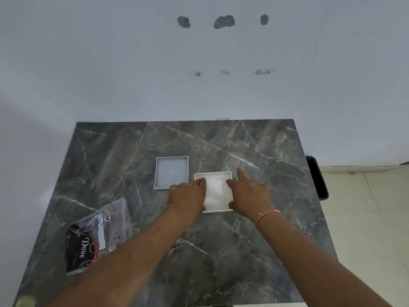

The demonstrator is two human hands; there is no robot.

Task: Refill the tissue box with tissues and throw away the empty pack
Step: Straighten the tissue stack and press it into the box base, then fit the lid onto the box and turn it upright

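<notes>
A white square tissue box lies open in the middle of the table with white tissues inside. My left hand rests on its left side, fingertips on the tissues. My right hand is on its right side, thumb at the near corner and index finger pointing away. The box's grey lid lies upside down just left of the box. A clear plastic tissue pack with a black "Dove" label lies flattened at the near left of the table.
The dark grey marble table stands against a white wall. A black bin sits on the tiled floor beyond the table's right edge. A yellowish object shows at the near left corner.
</notes>
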